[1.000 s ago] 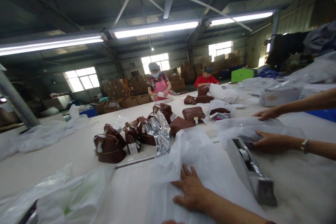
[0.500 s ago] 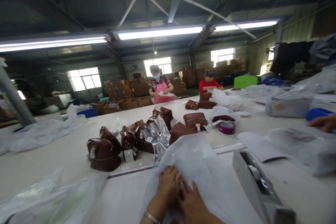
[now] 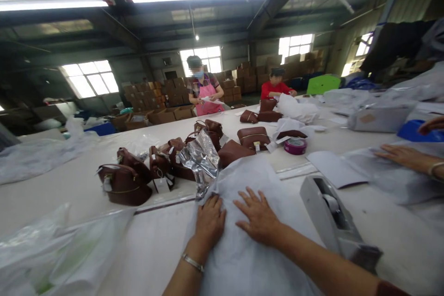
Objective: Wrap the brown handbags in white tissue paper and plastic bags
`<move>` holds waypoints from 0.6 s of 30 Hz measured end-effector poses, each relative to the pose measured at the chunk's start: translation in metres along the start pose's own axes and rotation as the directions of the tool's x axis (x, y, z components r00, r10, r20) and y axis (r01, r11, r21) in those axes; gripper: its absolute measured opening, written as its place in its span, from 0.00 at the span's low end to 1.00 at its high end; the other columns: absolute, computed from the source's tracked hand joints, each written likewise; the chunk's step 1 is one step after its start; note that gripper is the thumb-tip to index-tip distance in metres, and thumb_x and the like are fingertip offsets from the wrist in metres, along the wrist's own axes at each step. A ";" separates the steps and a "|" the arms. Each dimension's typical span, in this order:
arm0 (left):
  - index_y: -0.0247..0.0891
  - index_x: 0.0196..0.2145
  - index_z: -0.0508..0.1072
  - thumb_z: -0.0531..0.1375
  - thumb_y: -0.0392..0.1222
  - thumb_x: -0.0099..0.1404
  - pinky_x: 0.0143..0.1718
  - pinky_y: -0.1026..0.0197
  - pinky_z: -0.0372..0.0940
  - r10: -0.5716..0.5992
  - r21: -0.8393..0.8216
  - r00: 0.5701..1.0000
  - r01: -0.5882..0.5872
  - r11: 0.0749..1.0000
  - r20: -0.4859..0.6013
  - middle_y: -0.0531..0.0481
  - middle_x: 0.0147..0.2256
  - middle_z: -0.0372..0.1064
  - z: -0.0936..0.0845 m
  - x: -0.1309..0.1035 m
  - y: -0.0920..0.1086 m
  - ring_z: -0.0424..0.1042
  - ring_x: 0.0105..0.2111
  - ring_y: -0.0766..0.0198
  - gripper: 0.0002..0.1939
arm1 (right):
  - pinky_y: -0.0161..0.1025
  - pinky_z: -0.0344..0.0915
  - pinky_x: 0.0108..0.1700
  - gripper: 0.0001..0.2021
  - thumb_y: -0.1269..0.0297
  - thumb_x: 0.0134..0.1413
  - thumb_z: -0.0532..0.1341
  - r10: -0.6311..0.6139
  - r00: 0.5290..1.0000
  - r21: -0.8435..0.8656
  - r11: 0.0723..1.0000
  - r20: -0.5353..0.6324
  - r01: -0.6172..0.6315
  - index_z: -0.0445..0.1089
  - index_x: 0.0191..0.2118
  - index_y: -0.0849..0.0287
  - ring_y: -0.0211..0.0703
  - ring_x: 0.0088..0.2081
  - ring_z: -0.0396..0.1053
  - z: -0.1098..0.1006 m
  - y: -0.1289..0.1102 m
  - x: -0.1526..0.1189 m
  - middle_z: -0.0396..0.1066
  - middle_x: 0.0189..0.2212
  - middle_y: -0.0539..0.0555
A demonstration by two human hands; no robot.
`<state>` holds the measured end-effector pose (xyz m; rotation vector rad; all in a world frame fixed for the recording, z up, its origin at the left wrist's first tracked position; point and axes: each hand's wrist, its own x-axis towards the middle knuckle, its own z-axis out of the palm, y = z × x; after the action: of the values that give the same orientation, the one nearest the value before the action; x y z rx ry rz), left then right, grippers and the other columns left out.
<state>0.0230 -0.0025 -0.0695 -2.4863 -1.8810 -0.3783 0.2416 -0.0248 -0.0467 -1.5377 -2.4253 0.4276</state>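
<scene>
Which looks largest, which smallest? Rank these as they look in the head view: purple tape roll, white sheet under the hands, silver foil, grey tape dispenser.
1. White sheet
2. Grey tape dispenser
3. Silver foil
4. Purple tape roll

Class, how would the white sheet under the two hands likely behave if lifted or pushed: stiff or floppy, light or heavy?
The white sheet would probably sag, as soft creases run across it. It looks thin, so it is likely light for its size. Pushed, it might rumple, given the wrinkles near the left hand.
</scene>
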 end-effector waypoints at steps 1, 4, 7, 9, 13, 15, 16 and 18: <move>0.44 0.60 0.66 0.49 0.45 0.71 0.62 0.40 0.58 0.004 0.000 1.000 -0.004 1.000 -0.003 0.46 0.64 0.63 0.001 0.000 -0.001 0.60 0.64 0.51 0.22 | 0.67 0.28 0.68 0.33 0.46 0.60 0.56 0.101 0.995 -0.051 0.994 0.000 -0.101 0.55 0.68 0.48 0.63 0.72 0.33 -0.002 0.015 0.004 0.44 0.72 0.57; 0.44 0.60 0.66 0.50 0.45 0.71 0.61 0.38 0.59 0.004 0.003 1.000 -0.004 1.000 -0.005 0.46 0.63 0.64 0.004 0.001 -0.003 0.61 0.63 0.50 0.22 | 0.67 0.39 0.67 0.32 0.46 0.64 0.50 0.329 0.944 -0.133 0.936 0.006 -0.325 0.53 0.69 0.55 0.65 0.71 0.39 -0.003 0.050 0.007 0.45 0.72 0.59; 0.44 0.59 0.67 0.51 0.45 0.71 0.60 0.39 0.60 0.010 0.010 1.000 -0.010 1.000 -0.019 0.45 0.62 0.65 0.007 0.003 -0.004 0.62 0.63 0.49 0.21 | 0.68 0.44 0.65 0.31 0.50 0.65 0.51 0.420 0.906 -0.182 0.889 -0.047 -0.421 0.56 0.68 0.58 0.68 0.70 0.44 -0.008 0.051 -0.001 0.49 0.70 0.62; 0.43 0.59 0.68 0.50 0.45 0.71 0.60 0.39 0.60 0.016 0.008 1.000 -0.016 1.000 -0.025 0.44 0.62 0.65 0.007 0.004 -0.004 0.62 0.63 0.49 0.21 | 0.67 0.43 0.66 0.30 0.53 0.64 0.54 0.417 0.902 -0.189 0.882 -0.113 -0.431 0.56 0.68 0.59 0.68 0.70 0.42 -0.012 0.028 -0.014 0.48 0.70 0.65; 0.43 0.59 0.68 0.51 0.45 0.71 0.60 0.40 0.60 0.032 0.004 0.999 -0.031 0.999 -0.029 0.44 0.62 0.65 0.007 0.004 -0.004 0.62 0.63 0.50 0.21 | 0.69 0.34 0.68 0.36 0.48 0.58 0.60 0.114 0.993 -0.058 0.992 -0.012 -0.114 0.50 0.70 0.44 0.64 0.72 0.31 -0.013 -0.029 -0.066 0.36 0.73 0.56; 0.43 0.58 0.68 0.51 0.46 0.70 0.60 0.41 0.60 0.037 0.002 0.999 -0.037 0.999 -0.029 0.45 0.62 0.65 0.006 0.004 -0.003 0.61 0.63 0.51 0.21 | 0.74 0.33 0.66 0.40 0.45 0.53 0.64 -0.043 0.983 0.047 0.998 0.181 0.035 0.48 0.69 0.37 0.67 0.72 0.32 -0.007 -0.040 -0.103 0.37 0.73 0.54; 0.44 0.58 0.68 0.52 0.46 0.70 0.60 0.41 0.60 0.039 0.001 0.999 -0.039 0.999 -0.029 0.45 0.62 0.65 0.006 0.003 -0.004 0.61 0.63 0.51 0.21 | 0.76 0.34 0.66 0.41 0.45 0.52 0.65 -0.070 0.968 0.077 0.996 0.239 0.053 0.48 0.69 0.36 0.69 0.72 0.32 -0.003 -0.040 -0.123 0.37 0.73 0.55; 0.44 0.58 0.68 0.52 0.46 0.70 0.60 0.42 0.60 0.039 -0.001 0.999 -0.039 0.999 -0.032 0.46 0.62 0.65 0.006 0.003 -0.003 0.61 0.63 0.52 0.21 | 0.78 0.36 0.65 0.38 0.46 0.55 0.63 -0.059 0.959 0.085 0.996 0.277 0.037 0.47 0.69 0.35 0.70 0.71 0.33 0.001 -0.028 -0.162 0.37 0.73 0.56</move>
<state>0.0215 0.0019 -0.0750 -2.4982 -1.8186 -0.4158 0.2855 -0.1835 -0.0446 -1.4683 -2.6100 0.7685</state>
